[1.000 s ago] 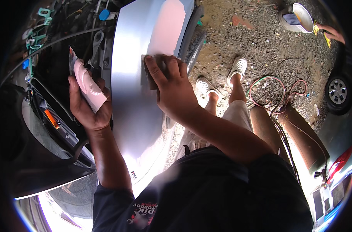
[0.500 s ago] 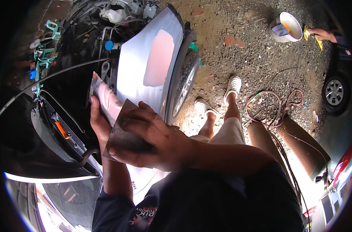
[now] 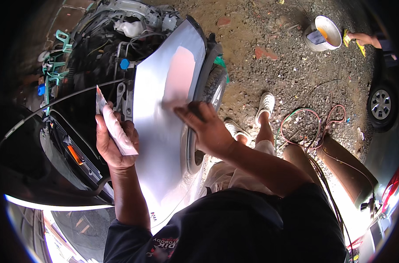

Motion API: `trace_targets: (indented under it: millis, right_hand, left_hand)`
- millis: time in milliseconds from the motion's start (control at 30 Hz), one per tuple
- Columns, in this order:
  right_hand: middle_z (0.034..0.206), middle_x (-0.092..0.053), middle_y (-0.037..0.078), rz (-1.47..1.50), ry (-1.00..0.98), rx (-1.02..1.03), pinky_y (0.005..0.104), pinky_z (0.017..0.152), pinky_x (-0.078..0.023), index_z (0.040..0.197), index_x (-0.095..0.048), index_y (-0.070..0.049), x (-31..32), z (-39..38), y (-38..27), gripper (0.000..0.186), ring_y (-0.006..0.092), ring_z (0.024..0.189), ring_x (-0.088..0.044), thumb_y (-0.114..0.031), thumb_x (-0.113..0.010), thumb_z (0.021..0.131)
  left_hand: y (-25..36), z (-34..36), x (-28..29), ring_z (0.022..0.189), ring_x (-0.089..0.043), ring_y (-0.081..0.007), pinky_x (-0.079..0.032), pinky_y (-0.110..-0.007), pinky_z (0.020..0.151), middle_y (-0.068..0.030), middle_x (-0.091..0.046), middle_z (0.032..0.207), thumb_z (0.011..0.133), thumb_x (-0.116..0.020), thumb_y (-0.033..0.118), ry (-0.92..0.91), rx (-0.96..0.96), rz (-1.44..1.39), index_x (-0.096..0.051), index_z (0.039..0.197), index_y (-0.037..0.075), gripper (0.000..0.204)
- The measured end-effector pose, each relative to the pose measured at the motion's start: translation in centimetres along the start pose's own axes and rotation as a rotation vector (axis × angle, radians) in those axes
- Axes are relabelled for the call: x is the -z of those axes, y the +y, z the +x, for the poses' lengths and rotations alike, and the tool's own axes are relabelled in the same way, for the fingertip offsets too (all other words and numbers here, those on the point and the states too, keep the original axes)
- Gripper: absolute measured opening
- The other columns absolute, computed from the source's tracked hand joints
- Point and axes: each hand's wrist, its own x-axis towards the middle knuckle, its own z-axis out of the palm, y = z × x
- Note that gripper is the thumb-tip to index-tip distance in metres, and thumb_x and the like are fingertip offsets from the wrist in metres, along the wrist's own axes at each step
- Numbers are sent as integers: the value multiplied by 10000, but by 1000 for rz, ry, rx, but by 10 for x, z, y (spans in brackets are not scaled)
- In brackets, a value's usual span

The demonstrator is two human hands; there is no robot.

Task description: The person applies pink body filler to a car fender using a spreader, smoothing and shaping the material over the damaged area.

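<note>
The left hand [image 3: 114, 152], palm up by the silver fender [image 3: 153, 131], held a thin sheet [image 3: 100, 100] heaped with pink paste [image 3: 117, 130]. The right hand [image 3: 211, 132], forearm [image 3: 269, 168] slanting inward, was near the lower end of the pink patch [image 3: 180, 72]; blur hid whether it gripped anything.

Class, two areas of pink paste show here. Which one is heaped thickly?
The paste on the board in the person's left hand: it stands in a rounded mound, while the patch on the silver car panel is spread flat.
</note>
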Motion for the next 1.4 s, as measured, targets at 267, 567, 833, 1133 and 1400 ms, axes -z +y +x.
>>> trace_targets:
  millis: [267, 567, 833, 1133, 1400]
  right_hand:
    - [1292, -505, 230, -60, 309, -303, 499, 1032, -475, 1484, -485, -167, 5, 126, 110, 704, 460, 1180, -498, 41, -558, 816]
    - [1376, -484, 232, 5, 274, -260, 487, 1065, -454, 1481, -510, -157, -35, 103, 85, 659, 448, 1213, -474, -39, -593, 838]
    - [1402, -403, 275, 42, 294, -166, 511, 1085, -422, 1540, -413, -158, -61, 51, 35, 807, 475, 1225, -431, 55, -598, 784]
    - [1402, -396, 287, 22, 217, -130, 566, 1063, -458, 1532, -420, -136, -86, -14, -12, 823, 492, 1286, -423, 49, -678, 772]
    - [1303, -513, 241, 357, 223, 102, 469, 1044, -484, 1411, -587, -97, -18, -34, -55, 611, 401, 1224, -543, 7, -727, 826]
  left_hand:
    - [28, -13, 12, 684, -567, -178, -461, -266, 547, -119, -694, 1196, 1125, -389, 326, 91, -44, -47, -407, 1505, 41, 475]
    - [25, -28, 22, 754, -590, -150, -485, -230, 562, -74, -700, 1211, 1125, -391, 260, 95, -5, -54, -483, 1468, 36, 420]
    - [21, -29, 20, 764, -605, -165, -513, -241, 573, -65, -704, 1155, 1123, -396, 246, 109, 11, -61, -487, 1455, 37, 403]
    - [22, -28, 24, 756, -568, -174, -473, -250, 573, -83, -692, 1182, 1126, -386, 277, 67, 28, -79, -454, 1484, 39, 435]
    - [16, -38, 22, 655, -596, -167, -492, -295, 612, -87, -755, 1098, 1093, -472, 379, 343, 26, 21, -536, 1419, 70, 454]
